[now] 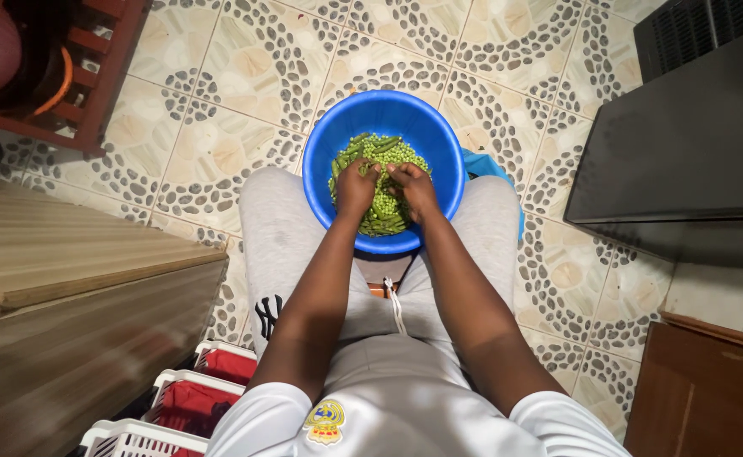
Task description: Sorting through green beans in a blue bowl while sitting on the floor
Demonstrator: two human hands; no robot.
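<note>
A round blue plastic basin rests between my knees, filled with green pea pods and loose green peas. Both hands are inside it, over the near part of the heap. My left hand has its fingers curled on a pea pod at the middle of the pile. My right hand pinches the same spot from the other side, fingertips meeting those of the left. My grey trousers and white shirt fill the lower part of the view.
Patterned pebble-print floor tiles lie all around. A wooden counter stands to the left, with red and white crates below it. A red wooden rack is at top left, a black appliance to the right, a brown cabinet at bottom right.
</note>
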